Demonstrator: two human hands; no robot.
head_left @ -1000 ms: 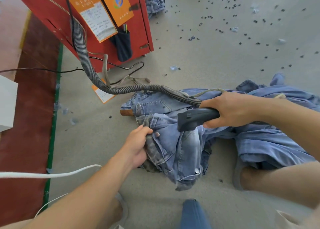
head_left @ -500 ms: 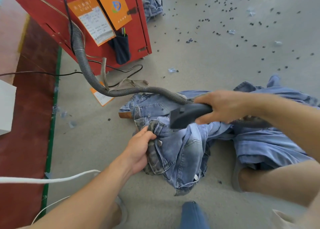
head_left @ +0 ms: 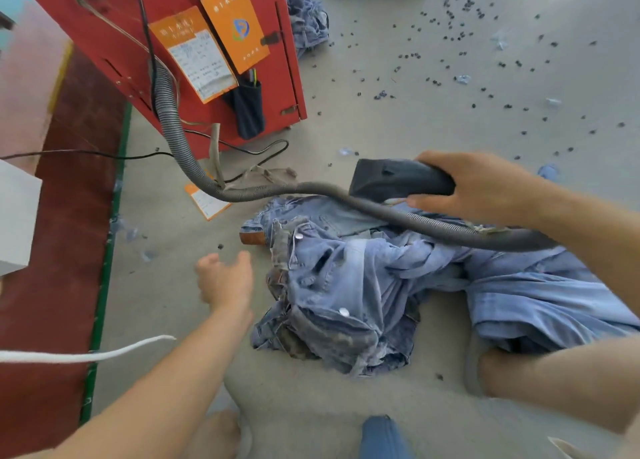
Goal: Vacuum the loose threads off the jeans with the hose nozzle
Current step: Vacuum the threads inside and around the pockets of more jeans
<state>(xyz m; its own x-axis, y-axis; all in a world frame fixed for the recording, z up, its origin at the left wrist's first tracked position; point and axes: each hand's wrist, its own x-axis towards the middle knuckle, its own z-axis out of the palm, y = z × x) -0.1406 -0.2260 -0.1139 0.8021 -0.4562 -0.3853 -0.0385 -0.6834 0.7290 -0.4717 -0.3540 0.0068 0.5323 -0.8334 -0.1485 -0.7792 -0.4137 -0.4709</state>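
Grey floor (head_left: 398, 129), crumpled faded blue jeans (head_left: 363, 285)

Bare forearms (head_left: 166, 382), no sleeves; bare knee (head_left: 540, 379).

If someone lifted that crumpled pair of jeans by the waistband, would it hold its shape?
Probably not. The jeans lie in soft folds, so they would likely sag and hang. Thick denim layers suggest some weight. They probably would not slip easily; the cloth looks rough. The left hand is off them.
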